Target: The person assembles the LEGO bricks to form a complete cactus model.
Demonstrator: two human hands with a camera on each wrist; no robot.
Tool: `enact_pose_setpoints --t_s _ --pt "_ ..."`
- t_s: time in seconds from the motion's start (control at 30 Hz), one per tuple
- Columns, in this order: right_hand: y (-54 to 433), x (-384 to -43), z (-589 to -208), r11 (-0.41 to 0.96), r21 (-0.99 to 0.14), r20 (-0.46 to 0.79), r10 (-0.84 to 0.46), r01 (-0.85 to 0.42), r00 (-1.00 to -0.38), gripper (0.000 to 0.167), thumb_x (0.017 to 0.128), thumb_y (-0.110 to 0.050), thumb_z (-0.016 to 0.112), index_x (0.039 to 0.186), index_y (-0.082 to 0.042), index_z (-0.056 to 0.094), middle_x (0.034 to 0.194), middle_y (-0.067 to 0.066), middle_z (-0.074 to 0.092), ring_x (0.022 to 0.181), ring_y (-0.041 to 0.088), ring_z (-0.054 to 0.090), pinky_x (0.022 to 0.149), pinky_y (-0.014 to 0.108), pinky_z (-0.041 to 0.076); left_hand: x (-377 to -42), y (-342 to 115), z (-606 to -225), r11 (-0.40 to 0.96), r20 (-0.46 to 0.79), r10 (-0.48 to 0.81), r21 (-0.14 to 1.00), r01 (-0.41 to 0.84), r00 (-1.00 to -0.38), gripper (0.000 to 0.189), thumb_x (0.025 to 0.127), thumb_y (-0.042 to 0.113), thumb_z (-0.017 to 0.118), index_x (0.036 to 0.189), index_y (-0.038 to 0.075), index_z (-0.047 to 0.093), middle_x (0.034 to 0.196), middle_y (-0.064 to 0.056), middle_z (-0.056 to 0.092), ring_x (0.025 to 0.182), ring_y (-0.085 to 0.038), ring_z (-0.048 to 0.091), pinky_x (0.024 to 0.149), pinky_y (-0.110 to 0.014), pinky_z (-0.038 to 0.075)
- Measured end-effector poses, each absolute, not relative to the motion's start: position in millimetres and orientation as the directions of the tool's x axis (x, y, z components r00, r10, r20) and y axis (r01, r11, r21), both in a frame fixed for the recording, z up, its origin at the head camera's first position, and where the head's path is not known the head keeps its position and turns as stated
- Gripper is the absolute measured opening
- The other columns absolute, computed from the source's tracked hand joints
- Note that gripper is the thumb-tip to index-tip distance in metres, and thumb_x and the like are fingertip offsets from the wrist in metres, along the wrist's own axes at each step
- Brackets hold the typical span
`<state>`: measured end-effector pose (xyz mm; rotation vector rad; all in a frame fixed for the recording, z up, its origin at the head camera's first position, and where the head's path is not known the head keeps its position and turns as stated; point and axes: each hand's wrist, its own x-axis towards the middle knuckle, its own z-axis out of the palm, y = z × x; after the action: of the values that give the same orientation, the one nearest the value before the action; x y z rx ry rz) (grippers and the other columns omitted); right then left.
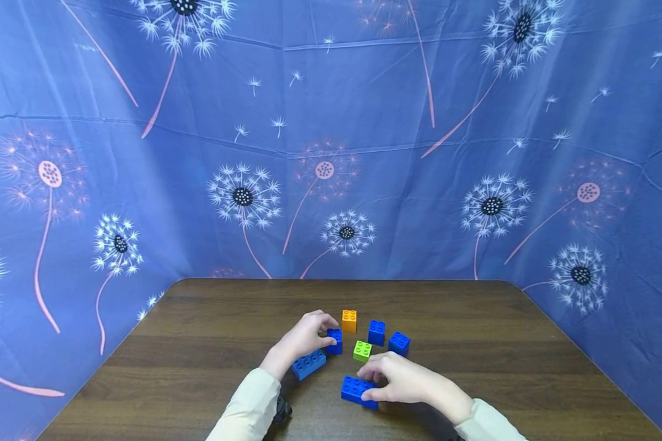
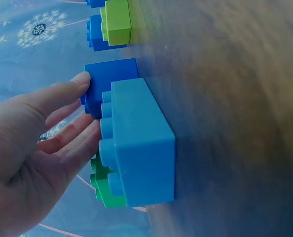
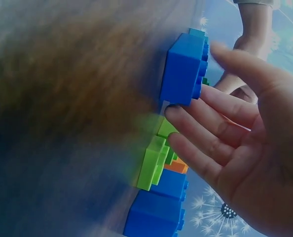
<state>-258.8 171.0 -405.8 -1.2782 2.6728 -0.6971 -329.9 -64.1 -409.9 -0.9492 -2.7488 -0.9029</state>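
Note:
In the head view my left hand (image 1: 307,337) is at a small blue brick (image 1: 334,342). In the left wrist view its thumb and fingers pinch that brick (image 2: 112,81) from two sides. A longer, lighter blue brick (image 2: 144,148) stands close by, below that hand. My right hand (image 1: 399,378) is around a long blue brick (image 1: 352,389) near the front. Seen from the right wrist, the thumb is a little apart from this brick (image 3: 181,69), and the fingers reach loosely past its far side. Beyond the right fingertips sits a small lime green brick (image 1: 362,351).
Behind stand an orange brick (image 1: 349,321) and two more small blue bricks, one upright (image 1: 376,332) and one turned (image 1: 399,343). A green brick (image 2: 107,185) shows partly behind the lighter blue one. A dark object (image 1: 282,410) lies by the left sleeve on the wooden table (image 1: 209,318).

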Motion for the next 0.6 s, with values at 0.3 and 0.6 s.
enact_pose_setpoints --t_s 0.3,0.6 --pt "169.5 -257.8 -408.6 0.562 -0.422 0.1 -0.751 -0.712 -0.652 0.037 0.076 -0.032 0.077 0.103 -0.008 0.069 0.092 -0.008 0.064 0.081 -0.003 0.054 0.073 0.019 0.049 -327.8 -61.4 -411.0 0.685 0.171 0.49 0.531 0.499 -0.855 0.032 0.08 0.018 0.074 0.108 0.004 0.066 0.102 -0.01 0.068 0.091 -0.022 0.063 0.08 -0.035 0.053" --pt "169.0 -259.6 -406.5 0.585 -0.379 0.083 -0.75 -0.717 -0.656 0.037 0.077 -0.029 0.077 0.106 -0.008 0.067 0.103 -0.004 0.065 0.093 0.002 0.057 0.081 0.022 0.05 -328.5 -62.3 -410.8 0.689 0.164 0.465 0.55 0.472 -0.87 0.033 0.079 0.017 0.076 0.106 0.003 0.065 0.099 -0.011 0.067 0.089 -0.022 0.063 0.08 -0.036 0.053"
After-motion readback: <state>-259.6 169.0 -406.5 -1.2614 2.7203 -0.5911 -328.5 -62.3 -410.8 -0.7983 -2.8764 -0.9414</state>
